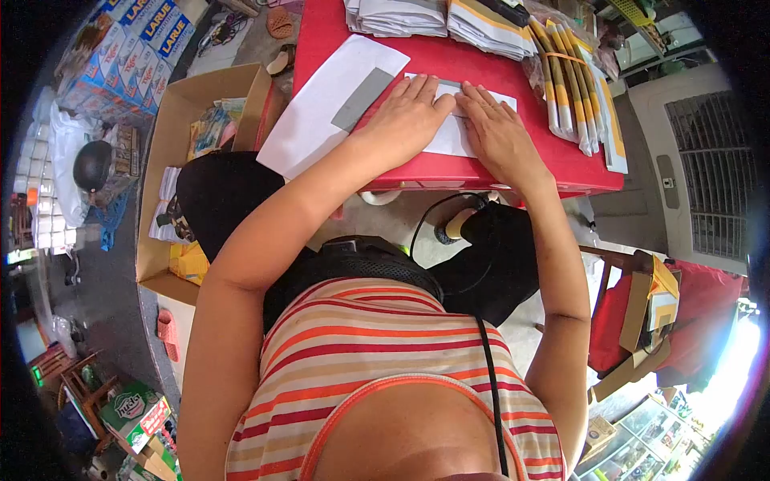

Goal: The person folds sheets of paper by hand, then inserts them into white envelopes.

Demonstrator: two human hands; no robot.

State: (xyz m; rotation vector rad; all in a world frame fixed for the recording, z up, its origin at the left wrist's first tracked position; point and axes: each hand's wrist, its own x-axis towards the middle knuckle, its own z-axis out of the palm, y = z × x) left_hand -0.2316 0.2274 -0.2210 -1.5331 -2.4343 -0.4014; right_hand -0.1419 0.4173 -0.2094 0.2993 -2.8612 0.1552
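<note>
My left hand [409, 120] lies flat on a small white sheet [449, 143] near the front of the red table [545, 172]. Beside it, my right hand [499, 132] presses down on the same sheet, fingers stretched out. A grey strip shows along the sheet's far edge, partly under my fingers. To the left, a larger white sheet [321, 108] with a grey rectangle [365, 98] on it overhangs the table's edge. Part of the small sheet is hidden by both hands.
Stacked white papers [397, 18] and yellow-edged envelopes [491, 28] lie at the table's far side. A banded bundle of rolled papers [568, 88] sits at the right. A cardboard box [212, 84] stands left of the table. A wooden chair [613, 256] is at the right.
</note>
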